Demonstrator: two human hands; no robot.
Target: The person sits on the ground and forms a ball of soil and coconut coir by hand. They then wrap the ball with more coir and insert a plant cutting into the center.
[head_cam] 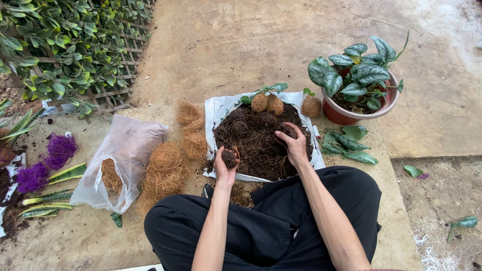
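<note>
Two hands in soil heap point(261, 145), left hand point(226, 165) cupping soil clump point(230, 157), right hand point(295, 143) digging

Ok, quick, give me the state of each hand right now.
Left hand: closed around a dark clump of soil.
Right hand: fingers curled, gripping soil on the pile spread over the white sheet.

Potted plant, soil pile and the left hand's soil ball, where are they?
potted plant point(359, 75), head view, on its spotted leaves
soil pile point(256, 145), head view, on its dark middle
soil ball point(229, 157), head view, on its top, in left hand point(226, 168)
</note>
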